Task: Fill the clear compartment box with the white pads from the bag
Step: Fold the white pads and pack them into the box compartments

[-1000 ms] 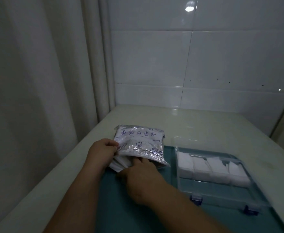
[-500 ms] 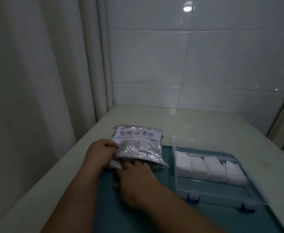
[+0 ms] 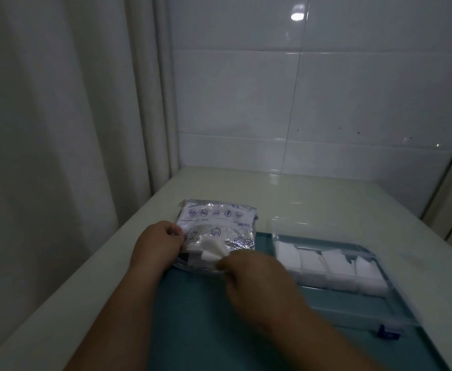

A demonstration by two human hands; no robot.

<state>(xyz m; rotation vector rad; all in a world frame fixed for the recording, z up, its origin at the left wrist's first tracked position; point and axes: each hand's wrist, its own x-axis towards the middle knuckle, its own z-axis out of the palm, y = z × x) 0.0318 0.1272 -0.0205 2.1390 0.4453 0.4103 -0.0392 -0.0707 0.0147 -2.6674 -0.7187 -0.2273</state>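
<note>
One pale, glossy table top carries a teal mat, on which the task's items lie. Clear plastic compartment box, lid open, sits at the right of the mat with its long axis running left to right; its far row of four cells holds stacked white pads, while the near strip appears unfilled. Crinkled, shiny plastic bag with blue print lies left of the box, its mouth towards the person. Left hand grips the bag's left edge, fingers curled round it. Right hand, the nearer to the box, lies between bag and box and, though blurred, pinches a white square pad half out of the bag's mouth. The coming carry therefore likely runs rightward, a short way, to the box. Legible print: the word "Content" at the bag's right edge, below a row of round blue icons; no brand can be read.
</note>
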